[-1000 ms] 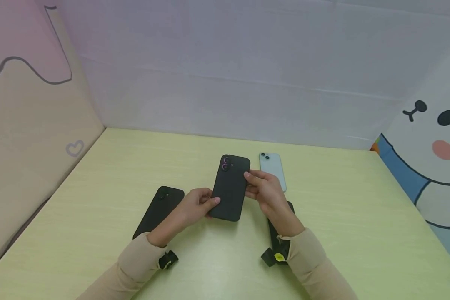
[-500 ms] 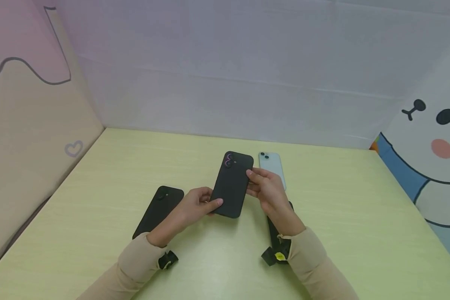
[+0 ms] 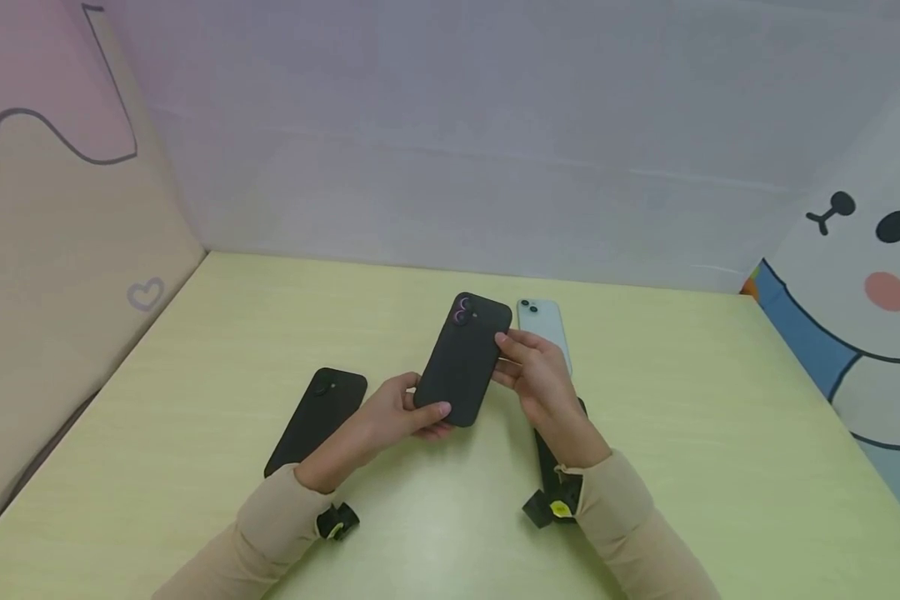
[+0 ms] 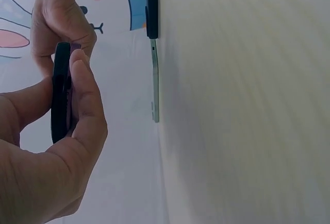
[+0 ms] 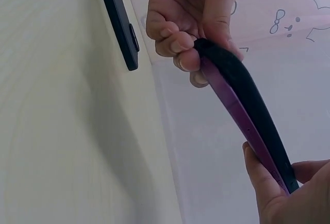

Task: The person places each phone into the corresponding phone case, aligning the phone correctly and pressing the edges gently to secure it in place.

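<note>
Pale yellow-green table [image 3: 682,433], walled in by panels: lilac at the far side, a pink and cream one at left with a small heart outline, a cartoon animal face with a pink cheek on the right panel [image 3: 862,275]. Both arms in beige sleeves come in from the near edge, each wrist carrying a black strap with a yellow tag. Held above the table's middle, clear of the surface: a phone in a black case [image 3: 462,358], back up, its two lenses at the far end, tilted so the far end leans right. Right wrist view shows a purple phone edge under the black case, the case bowed away from it along one side. Left hand [image 3: 390,417] grips the near left corner, thumb on the back, fingers curled beneath. Right hand [image 3: 540,379] pinches the right long edge near the far end, fingertips on the case rim. On the table to the left, near the left forearm, lies a second black phone [image 3: 317,417], flat, back up. Just beyond the right hand lies a light blue phone [image 3: 543,329], flat, back up, partly hidden by the fingers. A dark flat object [image 3: 551,467] lies beneath the right wrist; cannot tell what it is.
</note>
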A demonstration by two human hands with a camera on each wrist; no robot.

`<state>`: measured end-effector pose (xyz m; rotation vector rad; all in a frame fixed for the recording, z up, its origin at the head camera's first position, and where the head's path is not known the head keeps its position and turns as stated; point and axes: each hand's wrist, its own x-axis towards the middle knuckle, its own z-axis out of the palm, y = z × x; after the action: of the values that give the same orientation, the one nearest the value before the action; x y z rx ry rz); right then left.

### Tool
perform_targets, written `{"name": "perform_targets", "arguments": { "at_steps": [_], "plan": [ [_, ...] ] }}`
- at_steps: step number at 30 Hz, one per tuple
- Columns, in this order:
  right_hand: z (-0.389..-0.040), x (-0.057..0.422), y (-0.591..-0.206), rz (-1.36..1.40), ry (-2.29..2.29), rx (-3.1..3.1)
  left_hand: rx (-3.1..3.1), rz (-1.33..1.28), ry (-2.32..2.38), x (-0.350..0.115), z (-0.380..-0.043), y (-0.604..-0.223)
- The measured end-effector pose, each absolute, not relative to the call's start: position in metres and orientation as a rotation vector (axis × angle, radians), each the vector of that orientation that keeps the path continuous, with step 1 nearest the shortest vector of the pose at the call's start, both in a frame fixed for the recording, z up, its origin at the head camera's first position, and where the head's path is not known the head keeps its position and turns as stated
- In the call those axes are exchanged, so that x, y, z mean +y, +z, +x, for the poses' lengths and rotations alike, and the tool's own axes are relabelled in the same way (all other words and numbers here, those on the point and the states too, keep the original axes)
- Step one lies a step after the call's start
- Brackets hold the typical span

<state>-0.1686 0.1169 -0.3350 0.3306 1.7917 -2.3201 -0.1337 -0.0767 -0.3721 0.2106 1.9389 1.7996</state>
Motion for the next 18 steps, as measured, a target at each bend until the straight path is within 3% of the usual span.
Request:
{"name": "perform_targets", "arguments": {
  "at_steps": [18],
  "plan": [
    [-0.1709,0.1222,-0.3324,0.286,-2.270,1.808,1.981,0.149,1.777,-0.0788,-0.1328,-0.3677]
  ]
}}
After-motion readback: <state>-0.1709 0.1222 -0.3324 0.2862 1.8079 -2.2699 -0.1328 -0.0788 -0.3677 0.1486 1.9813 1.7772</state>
